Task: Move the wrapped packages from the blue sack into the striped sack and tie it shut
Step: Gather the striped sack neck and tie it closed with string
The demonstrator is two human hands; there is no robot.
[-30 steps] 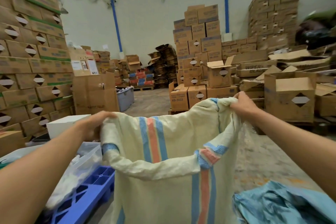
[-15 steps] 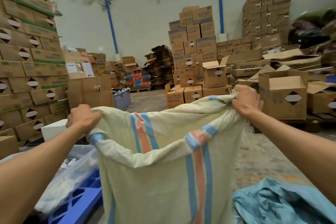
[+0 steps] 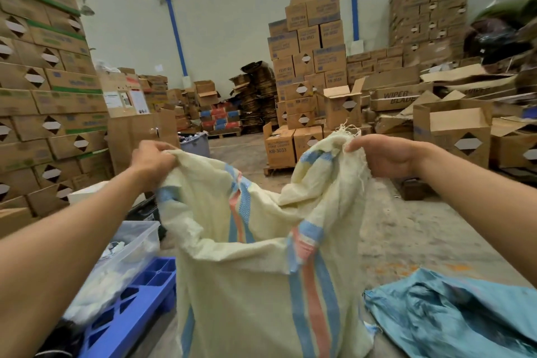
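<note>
Along the left edge of the frame we see a tall wall of stacked cartons [image 3: 43,90] marked with black-and-white diamond labels. Below it, in the lower left, a clear plastic tub [image 3: 136,244] sits partly over a blue plastic pallet [image 3: 139,299]. Our left hand [image 3: 152,161] reaches in from the lower left and grips the left side of the striped sack [image 3: 247,285] at its mouth, fingers curled tight around a bunched fold of the cream cloth. The sack stands upright in the middle of the frame, cream with blue and orange stripes running down its front and inner back wall, its mouth held open between our two hands and sagging low at the near edge; we cannot tell what is inside it. Behind it, in the upper middle, more cartons [image 3: 308,46] are piled against the pale wall. Our right hand [image 3: 386,155] comes in from the right and holds the frayed right corner of the sack's rim, thumb and fingers pinching the cloth with loose threads trailing off. In the lower right corner the blue sack [image 3: 453,314] lies crumpled on the concrete floor [image 3: 412,227], just beside the striped one. Open boxes [image 3: 453,131] crowd the right side.
</note>
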